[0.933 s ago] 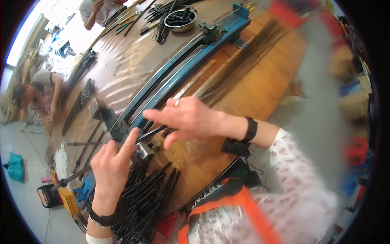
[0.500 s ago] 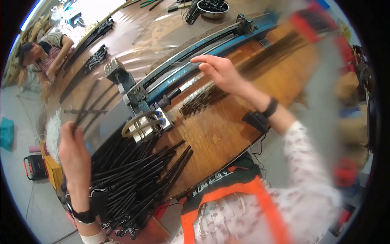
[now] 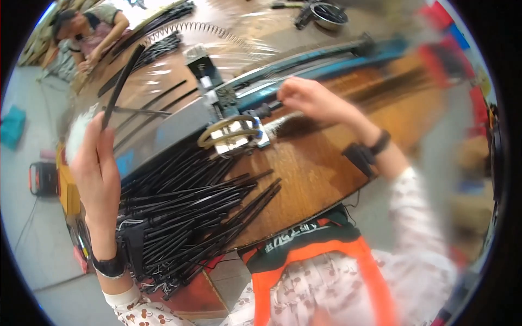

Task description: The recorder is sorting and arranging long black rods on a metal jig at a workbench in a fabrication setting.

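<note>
My left hand (image 3: 98, 174) is closed on a black tube (image 3: 123, 81), which stands tilted up from between thumb and fingers. From near the tube's upper end a thin coil spring (image 3: 198, 26) arches to the right, and its far end fades into blur. My right hand (image 3: 321, 100) hovers beside the blue rail machine (image 3: 283, 87) with its fingers curled together. What they hold, if anything, cannot be made out. Between the hands sits the machine's metal block with looped hoses (image 3: 234, 136). Below it lies a pile of black tubes (image 3: 190, 209) with white strings.
A wooden bench top (image 3: 299, 174) runs under the machine, with blurred long springs (image 3: 353, 100) on it. Across the plastic-covered table another person (image 3: 89, 35) works at the far left. A metal bowl (image 3: 329, 17) of black parts stands at the back. A yellow box (image 3: 68, 190) is at left.
The tube in my left hand has swung upright, and an arched spring now shows by its tip. My right hand's fingers have curled in. The whole view has shifted.
</note>
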A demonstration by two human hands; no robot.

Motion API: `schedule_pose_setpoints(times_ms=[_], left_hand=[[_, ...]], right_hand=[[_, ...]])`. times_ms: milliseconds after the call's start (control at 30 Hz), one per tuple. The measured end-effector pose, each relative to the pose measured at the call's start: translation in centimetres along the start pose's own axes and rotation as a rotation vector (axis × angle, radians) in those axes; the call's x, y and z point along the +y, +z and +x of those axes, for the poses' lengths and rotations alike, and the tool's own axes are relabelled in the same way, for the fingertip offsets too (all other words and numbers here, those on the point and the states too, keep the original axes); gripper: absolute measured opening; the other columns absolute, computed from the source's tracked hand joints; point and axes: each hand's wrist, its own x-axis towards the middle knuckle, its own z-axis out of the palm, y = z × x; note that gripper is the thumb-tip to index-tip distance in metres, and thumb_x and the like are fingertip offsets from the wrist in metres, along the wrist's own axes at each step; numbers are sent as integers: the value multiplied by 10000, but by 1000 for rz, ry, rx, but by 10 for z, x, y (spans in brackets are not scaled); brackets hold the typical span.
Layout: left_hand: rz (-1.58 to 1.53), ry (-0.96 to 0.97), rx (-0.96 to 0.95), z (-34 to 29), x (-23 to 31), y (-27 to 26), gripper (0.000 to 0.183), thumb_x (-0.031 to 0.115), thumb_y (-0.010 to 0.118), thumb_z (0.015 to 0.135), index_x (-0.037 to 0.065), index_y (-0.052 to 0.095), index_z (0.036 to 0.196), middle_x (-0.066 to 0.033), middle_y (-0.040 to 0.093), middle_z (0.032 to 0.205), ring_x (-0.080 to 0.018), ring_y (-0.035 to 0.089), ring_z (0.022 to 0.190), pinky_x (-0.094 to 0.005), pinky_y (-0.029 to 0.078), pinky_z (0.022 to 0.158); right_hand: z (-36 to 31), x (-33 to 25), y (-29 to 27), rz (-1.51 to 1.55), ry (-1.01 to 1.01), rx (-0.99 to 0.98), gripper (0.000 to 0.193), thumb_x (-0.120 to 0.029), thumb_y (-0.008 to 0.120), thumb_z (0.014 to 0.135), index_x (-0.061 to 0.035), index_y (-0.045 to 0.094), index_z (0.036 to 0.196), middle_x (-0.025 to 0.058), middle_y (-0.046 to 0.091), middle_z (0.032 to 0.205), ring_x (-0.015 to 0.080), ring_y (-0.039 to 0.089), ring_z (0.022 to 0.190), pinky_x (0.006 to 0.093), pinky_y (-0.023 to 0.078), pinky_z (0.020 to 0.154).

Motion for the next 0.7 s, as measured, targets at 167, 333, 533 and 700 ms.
schedule_pose_setpoints(times_ms=[167,333,533,700], left_hand=[[-47,-207,184,-7,-22,-24,220,83,585,980,-10,629,1174,-137,672,864,-214,618,773,-330,482,724],[47,-50,48,-22,-21,-23,217,58,593,961,-35,634,1152,-234,657,881,-296,640,740,-341,503,709],[30,-224,34,-63,-67,-31,213,50,605,954,-44,621,1144,-217,611,788,-300,547,632,-335,469,624],[-10,-253,-13,-70,-74,-13,195,40,604,952,-33,621,1131,-212,590,762,-283,512,602,-326,456,601]], right_hand=[[37,-29,8,23,120,24,107,-111,612,950,-9,620,982,86,665,856,183,642,805,305,508,743],[114,-61,41,100,-217,244,185,-160,595,982,-27,656,1096,34,697,902,119,625,752,272,498,694],[134,-52,61,402,63,300,242,-209,555,1014,-33,633,1161,-4,616,768,67,565,706,243,481,672],[145,-44,71,79,-184,72,192,-255,654,945,-75,703,993,-3,641,786,109,598,814,307,418,830]])
